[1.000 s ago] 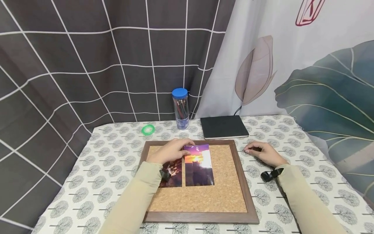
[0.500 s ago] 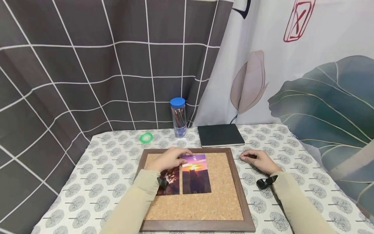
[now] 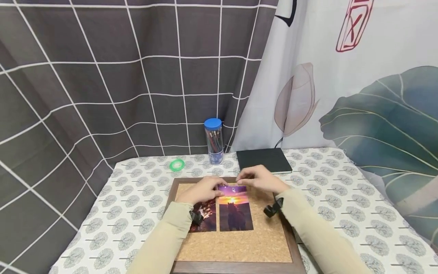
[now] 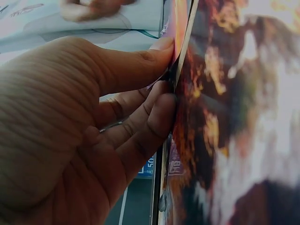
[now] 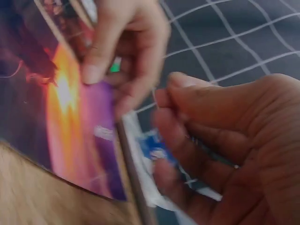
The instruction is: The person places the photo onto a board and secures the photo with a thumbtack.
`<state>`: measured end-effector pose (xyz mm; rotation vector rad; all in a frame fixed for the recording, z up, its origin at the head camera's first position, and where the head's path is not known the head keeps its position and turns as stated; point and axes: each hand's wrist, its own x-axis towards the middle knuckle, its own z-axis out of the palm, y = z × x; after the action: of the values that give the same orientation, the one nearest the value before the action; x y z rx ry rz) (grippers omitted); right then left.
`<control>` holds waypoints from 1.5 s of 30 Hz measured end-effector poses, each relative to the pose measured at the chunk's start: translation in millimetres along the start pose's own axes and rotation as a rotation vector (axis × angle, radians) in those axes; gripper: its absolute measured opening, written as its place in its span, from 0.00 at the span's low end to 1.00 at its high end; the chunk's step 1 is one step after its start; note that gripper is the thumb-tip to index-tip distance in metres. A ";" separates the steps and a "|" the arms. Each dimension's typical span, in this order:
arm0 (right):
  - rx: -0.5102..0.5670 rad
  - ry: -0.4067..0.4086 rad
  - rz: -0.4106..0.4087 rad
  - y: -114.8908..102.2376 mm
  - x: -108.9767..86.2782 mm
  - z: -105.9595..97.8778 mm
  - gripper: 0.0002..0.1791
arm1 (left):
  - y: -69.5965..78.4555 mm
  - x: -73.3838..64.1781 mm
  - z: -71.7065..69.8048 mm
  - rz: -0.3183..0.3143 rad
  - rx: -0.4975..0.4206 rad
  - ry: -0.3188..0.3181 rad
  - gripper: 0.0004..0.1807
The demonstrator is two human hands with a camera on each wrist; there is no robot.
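Note:
My left hand (image 3: 202,190) pinches a photo of a horse against a purple sunset (image 3: 236,217) near its upper left corner. In the left wrist view, the thumb (image 4: 145,63) lies on its face, with the fingers at the edge. A darker photo (image 3: 208,216) lies beside it to the left, partly covered by my left arm. Both are on a brown-framed cork board (image 3: 239,249). My right hand (image 3: 261,180) hovers by the sunset photo's upper right corner, its fingers loosely bent; the right wrist view shows nothing between them.
Behind the board stands a clear tub of pencils with a blue lid (image 3: 215,142). A green tape roll (image 3: 176,164) lies to its left, a black notebook (image 3: 265,160) to its right. Curtains hang at the back of the patterned tablecloth (image 3: 113,228).
My right hand has left the tablecloth right of the board and moved left, over the board's far edge to the sunset photo. My left hand stays on that photo. The head view has tilted.

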<state>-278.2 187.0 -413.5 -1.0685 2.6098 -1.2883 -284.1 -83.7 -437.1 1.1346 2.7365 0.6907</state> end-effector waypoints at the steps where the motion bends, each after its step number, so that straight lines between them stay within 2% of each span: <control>1: 0.020 -0.045 -0.002 2.0 6.1 7.2 0.06 | 0.7 0.0 0.4 0.008 -0.007 0.002 0.15; 3: 0.054 -0.120 0.016 9.6 12.6 19.8 0.05 | 2.1 0.4 0.6 0.018 -0.005 0.000 0.16; 5: 0.061 -0.144 0.025 20.9 13.7 28.3 0.04 | 3.2 0.7 0.3 0.018 0.003 -0.006 0.16; 8: 0.036 -0.111 0.012 34.2 12.8 33.1 0.02 | 3.7 1.6 -2.0 -0.007 0.009 -0.011 0.16; 10: 0.020 -0.085 -0.039 39.8 13.3 32.6 0.03 | 3.3 2.1 -4.0 -0.024 0.008 -0.009 0.16; 15: 0.015 -0.101 -0.130 39.8 17.9 30.1 0.02 | 1.2 3.8 -7.2 -0.022 0.018 -0.005 0.17; 18: 0.011 -0.098 -0.116 36.0 19.2 30.9 0.02 | 0.5 4.4 -8.2 -0.011 0.033 -0.003 0.16; 24: -0.017 -0.090 -0.055 32.1 18.1 35.6 0.02 | -1.2 3.2 -6.7 -0.013 0.005 -0.025 0.16; 30: -0.055 -0.072 -0.030 33.9 20.9 37.6 0.02 | -5.0 4.1 -5.3 0.004 0.013 -0.003 0.16; 36: -0.028 -0.091 0.008 34.5 20.8 35.4 0.03 | -5.5 5.2 -4.3 -0.015 -0.008 -0.012 0.16; 42: -0.069 -0.095 0.069 29.6 19.6 41.3 0.04 | -6.5 1.9 -0.8 -0.011 -0.006 -0.018 0.16; 45: -0.076 -0.083 0.066 32.3 20.6 42.2 0.04 | -7.5 2.2 -0.8 -0.019 0.002 -0.020 0.16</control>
<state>-298.5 159.2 -459.0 -1.0137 2.6281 -1.1155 -290.7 -87.1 -439.5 1.1083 2.7278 0.6710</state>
